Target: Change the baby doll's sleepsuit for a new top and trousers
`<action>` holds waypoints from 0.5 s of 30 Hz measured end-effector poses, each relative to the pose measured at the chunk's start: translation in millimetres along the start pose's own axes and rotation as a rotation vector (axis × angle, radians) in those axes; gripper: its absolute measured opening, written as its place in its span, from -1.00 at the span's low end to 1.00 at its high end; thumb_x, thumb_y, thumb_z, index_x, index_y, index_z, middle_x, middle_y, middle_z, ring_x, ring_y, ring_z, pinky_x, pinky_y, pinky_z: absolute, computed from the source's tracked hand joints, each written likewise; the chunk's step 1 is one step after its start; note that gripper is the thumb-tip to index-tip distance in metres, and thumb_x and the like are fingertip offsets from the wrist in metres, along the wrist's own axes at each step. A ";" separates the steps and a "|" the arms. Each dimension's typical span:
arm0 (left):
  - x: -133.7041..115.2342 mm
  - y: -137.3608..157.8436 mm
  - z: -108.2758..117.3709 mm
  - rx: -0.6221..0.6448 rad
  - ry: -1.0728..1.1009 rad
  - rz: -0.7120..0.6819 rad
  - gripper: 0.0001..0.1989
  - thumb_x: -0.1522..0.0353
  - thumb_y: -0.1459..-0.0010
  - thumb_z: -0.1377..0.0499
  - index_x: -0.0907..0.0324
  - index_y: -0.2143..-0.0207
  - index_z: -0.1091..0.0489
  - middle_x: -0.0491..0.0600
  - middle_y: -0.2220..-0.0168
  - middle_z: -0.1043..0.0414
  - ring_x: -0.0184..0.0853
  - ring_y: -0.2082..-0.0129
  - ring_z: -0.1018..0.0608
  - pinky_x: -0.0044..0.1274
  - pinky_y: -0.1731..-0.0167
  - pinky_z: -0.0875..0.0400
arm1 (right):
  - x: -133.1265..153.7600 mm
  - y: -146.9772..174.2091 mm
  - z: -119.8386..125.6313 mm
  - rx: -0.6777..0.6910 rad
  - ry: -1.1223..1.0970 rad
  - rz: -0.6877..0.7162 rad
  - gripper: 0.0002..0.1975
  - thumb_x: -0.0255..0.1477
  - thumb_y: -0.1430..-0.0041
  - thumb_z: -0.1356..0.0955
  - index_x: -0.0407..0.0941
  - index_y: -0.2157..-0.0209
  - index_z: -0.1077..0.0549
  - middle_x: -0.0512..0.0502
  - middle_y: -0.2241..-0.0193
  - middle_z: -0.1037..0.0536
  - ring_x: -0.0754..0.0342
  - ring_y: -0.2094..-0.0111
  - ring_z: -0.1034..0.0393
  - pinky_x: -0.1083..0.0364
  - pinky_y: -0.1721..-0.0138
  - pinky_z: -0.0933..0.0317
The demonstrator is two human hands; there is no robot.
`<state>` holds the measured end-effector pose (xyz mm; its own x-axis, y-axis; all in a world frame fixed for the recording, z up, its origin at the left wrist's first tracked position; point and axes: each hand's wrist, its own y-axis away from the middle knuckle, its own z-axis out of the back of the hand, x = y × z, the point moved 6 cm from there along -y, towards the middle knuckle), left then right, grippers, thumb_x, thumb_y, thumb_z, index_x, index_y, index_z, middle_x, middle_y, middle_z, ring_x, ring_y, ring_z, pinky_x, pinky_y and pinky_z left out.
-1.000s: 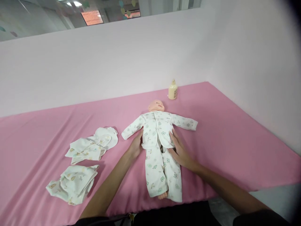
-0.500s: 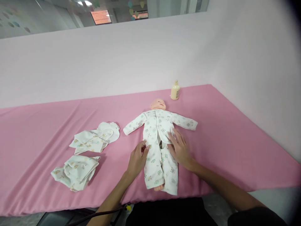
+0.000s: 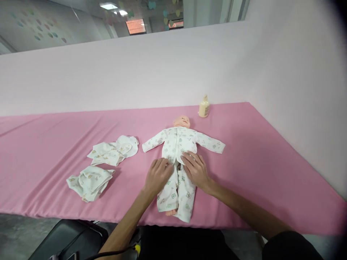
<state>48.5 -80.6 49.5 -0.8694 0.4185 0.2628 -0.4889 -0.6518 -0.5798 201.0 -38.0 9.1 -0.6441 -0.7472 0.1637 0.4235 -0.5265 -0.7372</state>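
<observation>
A baby doll lies on its back, its head (image 3: 182,121) toward the wall, in a white printed long-sleeved top (image 3: 184,139) and matching trousers (image 3: 187,195). Both sleeves spread outward, and toes (image 3: 171,212) show below one trouser leg. My left hand (image 3: 159,175) is at the waist on the left, its fingers curled in and closed on the edge of the clothes; the fingertips are partly hidden. On the right, my right hand (image 3: 197,171) rests over the top's lower hem with fingers apart and outstretched, palm down.
Two crumpled white printed baby garments, one farther back (image 3: 111,151) and one nearer (image 3: 90,182), lie to the left on the pink sheet (image 3: 130,122). A cream pump bottle (image 3: 204,107) stands near the wall. Below the table's front edge is a black seat (image 3: 70,238).
My view has shifted a little. Both hands have moved slightly inward over the waist, the right one farther onto the top's hem. The doll's legs now angle more to the left.
</observation>
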 end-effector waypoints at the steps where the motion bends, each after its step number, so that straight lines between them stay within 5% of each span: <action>1: -2.5 -0.8 -0.2 0.032 -0.008 -0.024 -0.87 0.56 -0.22 -0.12 0.18 0.35 -0.32 0.04 0.24 -0.44 -0.23 0.20 -0.46 -0.40 0.20 -0.33 | -0.5 0.6 -2.5 0.004 -0.012 0.007 -0.67 -0.51 -0.35 -0.27 -0.11 -0.10 -0.48 -0.11 -0.13 -0.52 -0.11 -0.21 -0.31 -0.10 -0.12 -0.22; 8: -1.8 -5.0 -14.8 0.275 0.173 0.087 -0.80 0.43 -0.36 0.02 0.14 0.26 -0.39 0.05 0.07 -0.47 -0.18 0.06 -0.46 -0.32 0.09 -0.32 | 0.9 0.8 -16.2 0.022 -0.106 -0.007 -0.63 -0.50 -0.38 -0.23 -0.08 -0.14 -0.46 -0.10 -0.17 -0.49 -0.12 -0.28 -0.25 -0.16 -0.22 -0.15; 15: 9.1 -14.0 -17.1 0.189 0.399 0.238 -0.77 0.33 -0.40 0.04 0.17 0.13 -0.40 0.05 0.10 -0.47 -0.25 0.06 -0.46 -0.37 0.01 -0.33 | 0.4 3.1 -19.2 -0.015 -0.154 -0.024 -0.62 -0.50 -0.38 -0.22 -0.10 -0.16 -0.45 -0.13 -0.18 -0.48 -0.09 -0.30 -0.23 -0.15 -0.25 -0.14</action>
<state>48.6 -56.9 46.9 -0.8814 0.4294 -0.1970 -0.3166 -0.8464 -0.4282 189.8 -32.2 -5.7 -0.5478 -0.7887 0.2790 0.3991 -0.5395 -0.7414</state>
